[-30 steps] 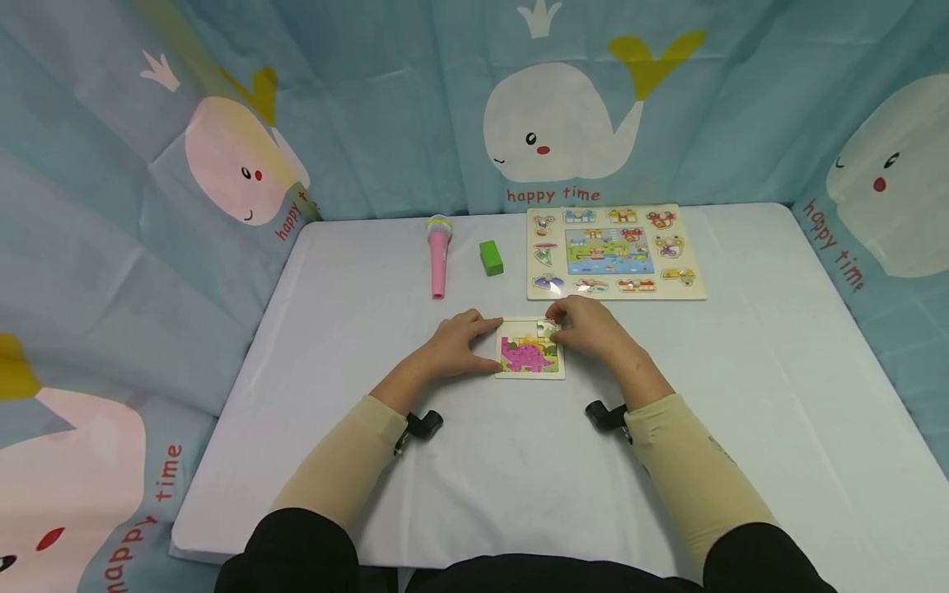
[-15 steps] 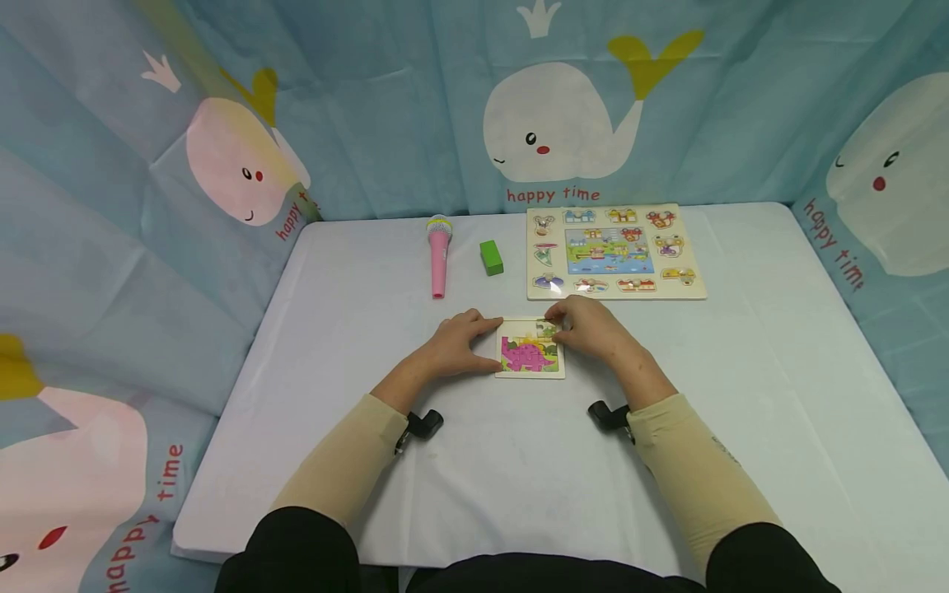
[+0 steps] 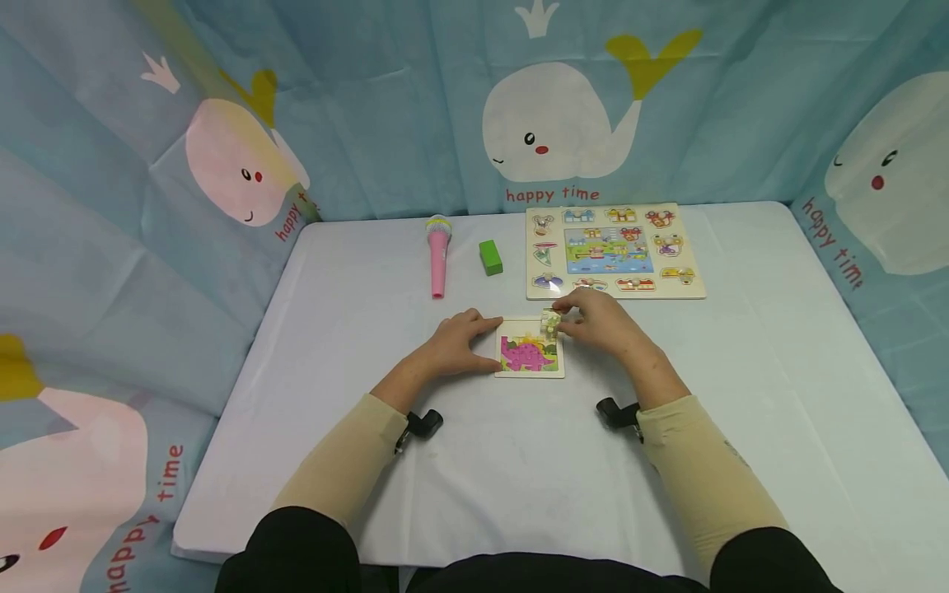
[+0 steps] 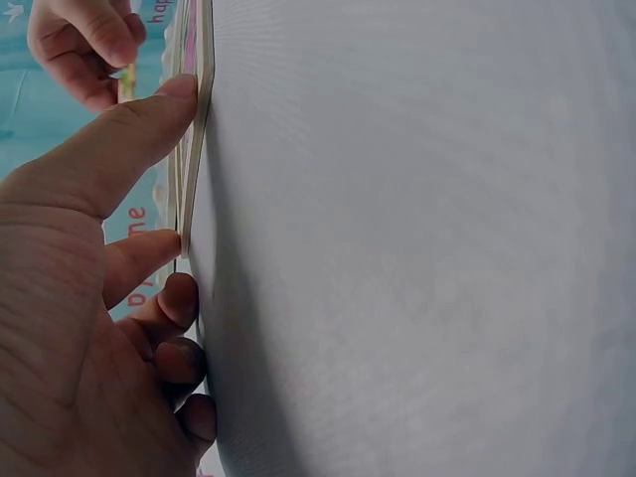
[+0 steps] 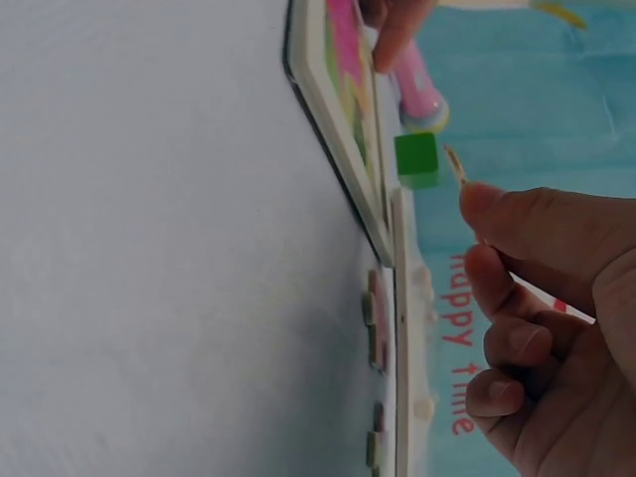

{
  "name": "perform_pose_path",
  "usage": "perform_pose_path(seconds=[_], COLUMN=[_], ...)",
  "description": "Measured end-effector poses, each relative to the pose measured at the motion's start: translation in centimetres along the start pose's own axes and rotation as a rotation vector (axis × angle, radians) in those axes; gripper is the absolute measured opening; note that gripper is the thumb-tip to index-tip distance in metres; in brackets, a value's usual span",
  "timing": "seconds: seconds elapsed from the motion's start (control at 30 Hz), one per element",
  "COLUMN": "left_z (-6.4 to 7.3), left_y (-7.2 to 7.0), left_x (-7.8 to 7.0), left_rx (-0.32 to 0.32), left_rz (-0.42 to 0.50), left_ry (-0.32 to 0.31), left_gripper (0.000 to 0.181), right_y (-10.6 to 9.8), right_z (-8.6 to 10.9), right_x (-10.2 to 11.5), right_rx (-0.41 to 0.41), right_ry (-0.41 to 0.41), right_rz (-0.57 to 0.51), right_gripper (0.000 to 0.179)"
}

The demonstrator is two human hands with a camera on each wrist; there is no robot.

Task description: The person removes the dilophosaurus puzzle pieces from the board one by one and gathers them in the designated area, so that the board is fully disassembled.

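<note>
A small wooden jigsaw puzzle (image 3: pixel 530 375) lies flat on the table, with a pink dinosaur picture filling its lower part. At its left side my left hand (image 3: pixel 455 344) holds the frame, thumb at the near corner and index finger at the far one; in the left wrist view the thumb (image 4: pixel 149 129) presses on the rim. Between right thumb and finger I pinch a puzzle piece (image 3: pixel 549 323), pale with green, above the tray's far right corner. In the right wrist view this piece (image 5: pixel 454 164) is seen edge-on, apart from the frame, held by my right hand (image 5: pixel 547 288).
Behind the jigsaw lies a larger wooden peg puzzle board (image 3: pixel 615 291) with several picture pieces. A green block (image 3: pixel 491 258) and a pink toy microphone (image 3: pixel 439 259) lie to its left. A whale-printed curtain (image 3: pixel 371 123) stands around the white table (image 3: pixel 504 478).
My right hand has lifted the puzzle piece out of the tray and moved slightly right and away. The left hand keeps its place on the frame.
</note>
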State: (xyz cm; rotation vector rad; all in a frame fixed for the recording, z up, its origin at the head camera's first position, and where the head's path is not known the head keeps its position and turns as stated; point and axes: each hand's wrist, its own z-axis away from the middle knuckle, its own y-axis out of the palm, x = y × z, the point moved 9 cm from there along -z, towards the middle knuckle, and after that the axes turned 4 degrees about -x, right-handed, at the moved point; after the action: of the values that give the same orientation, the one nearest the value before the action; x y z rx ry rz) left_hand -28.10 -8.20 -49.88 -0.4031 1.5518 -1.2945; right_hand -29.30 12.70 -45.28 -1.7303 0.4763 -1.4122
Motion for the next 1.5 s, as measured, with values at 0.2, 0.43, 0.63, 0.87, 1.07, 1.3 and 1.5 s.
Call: perform_pose_path(seconds=[0.2,0.43,0.63,0.87,1.07,1.3,1.5], left_z=[0.0,0.0,0.0,0.0,0.1,0.0,0.0], left_y=[0.0,-0.1,0.0,0.1,-0.1,0.0,0.2], left_x=[0.0,0.0,0.2,0.3,0.1,0.1,0.1], left_rx=[0.005,0.007,0.006,0.006,0.000,0.006,0.012], left_rz=[-0.006,0.005,0.007,0.004,-0.009,0.002,0.001], left_ry=[-0.010,-0.014,-0.013,-0.012,-0.007,-0.013,-0.017], left_gripper=[0.085,0.085,0.086,0.086,0.087,0.086,0.086], right_y=[-1.4,-2.8,-4.3,-5.9,-7.2,-8.2,-8.2], right_z=[0.6,1.3,2.2,3.1,4.1,5.3,6.1], right_x=[-0.1,-0.7,-1.2,-2.2,-3.1,-4.6,-6.3], right_rx=[-0.030,-0.050,-0.074,-0.090,-0.098,-0.123,-0.116], right_ry=[-0.002,0.019,0.033,0.067,0.100,0.112,0.132], right_rz=[-0.084,-0.100,-0.110,-0.081,-0.077,-0.070,-0.030], right_gripper=[0.033,0.033,0.033,0.033,0.033,0.033,0.031])
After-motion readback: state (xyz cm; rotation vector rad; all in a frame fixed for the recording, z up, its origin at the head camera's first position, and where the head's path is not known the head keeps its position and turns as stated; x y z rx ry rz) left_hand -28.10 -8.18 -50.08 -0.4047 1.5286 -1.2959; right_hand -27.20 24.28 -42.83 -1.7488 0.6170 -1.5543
